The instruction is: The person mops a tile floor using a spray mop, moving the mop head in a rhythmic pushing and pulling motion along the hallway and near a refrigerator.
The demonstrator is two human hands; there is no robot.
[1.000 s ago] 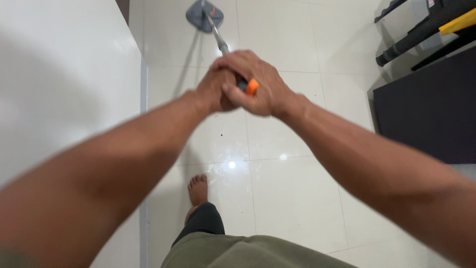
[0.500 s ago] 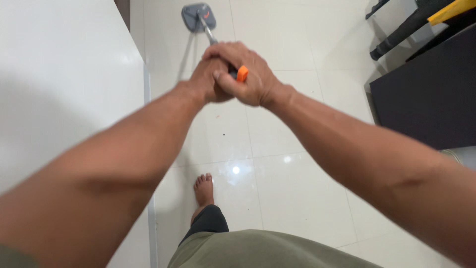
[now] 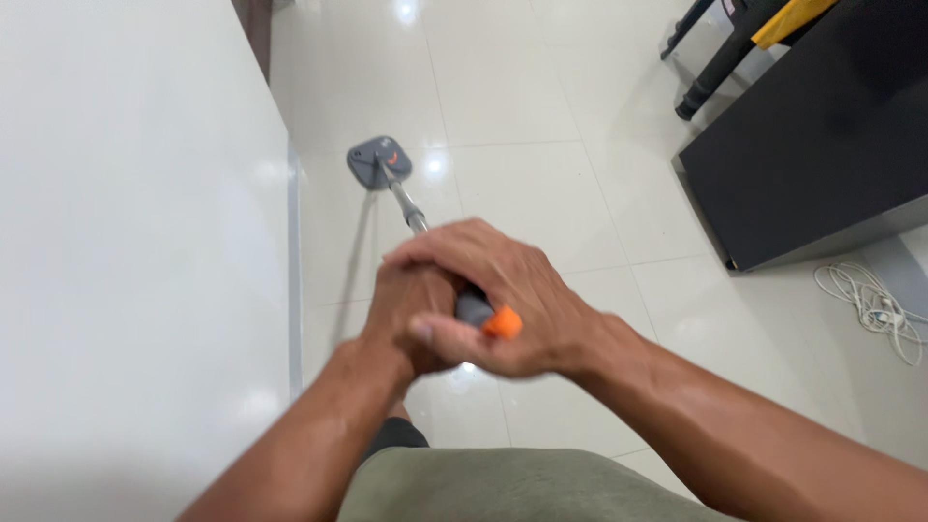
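Note:
Both of my hands grip the top of a mop handle (image 3: 410,210), a thin metal pole with a grey grip and an orange end cap (image 3: 502,323). My left hand (image 3: 406,319) wraps the grip from the left. My right hand (image 3: 512,290) closes over it from the right, partly covering the left. The pole slants down and away to a small grey flat mop head (image 3: 379,161) lying on the glossy white tiled floor (image 3: 541,193), close to the white wall (image 3: 126,242).
A large black cabinet (image 3: 822,145) stands on the right, with black legs and a yellow object behind it. A coiled white cable (image 3: 875,304) lies on the floor beside the cabinet. My olive shorts fill the bottom edge.
My hands have dropped lower in view, and the mop head sits nearer than before. More of the black cabinet and the white cable now show; my foot is out of sight.

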